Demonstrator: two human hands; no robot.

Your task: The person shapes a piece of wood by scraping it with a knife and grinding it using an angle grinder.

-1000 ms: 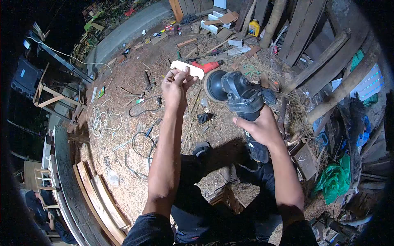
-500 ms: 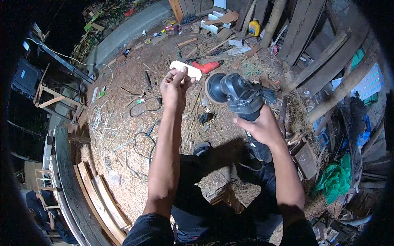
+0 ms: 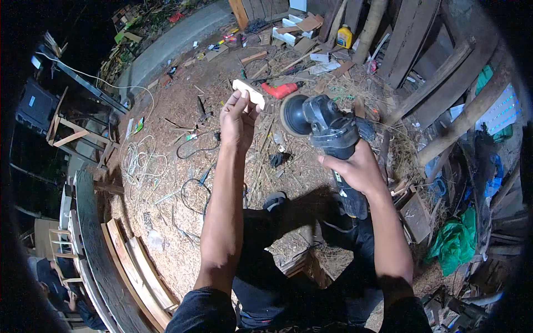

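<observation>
Between the thumb and fingers of my left hand (image 3: 237, 117) is a small pale wooden piece (image 3: 250, 94) with rounded ends, held up in front of me. My right hand (image 3: 355, 169) is wrapped round the body of a dark angle grinder (image 3: 334, 130). A round sanding disc on a black backing pad (image 3: 295, 115) is fitted to its head, facing left towards the wooden piece. A gap separates disc and wood. On the ground beyond them lies a red power drill (image 3: 280, 90).
Wood shavings and cables (image 3: 195, 191) cover the ground. Curved planks (image 3: 136, 266) lean at the left by a thick beam (image 3: 91, 233). A green plastic sheet (image 3: 454, 241) lies at right, a yellow bottle (image 3: 344, 37) stands at the back. Another person (image 3: 58, 288) sits at far left.
The wooden piece has turned in my left hand and now shows a narrower face. The grinder has tilted slightly and shifted a little to the right.
</observation>
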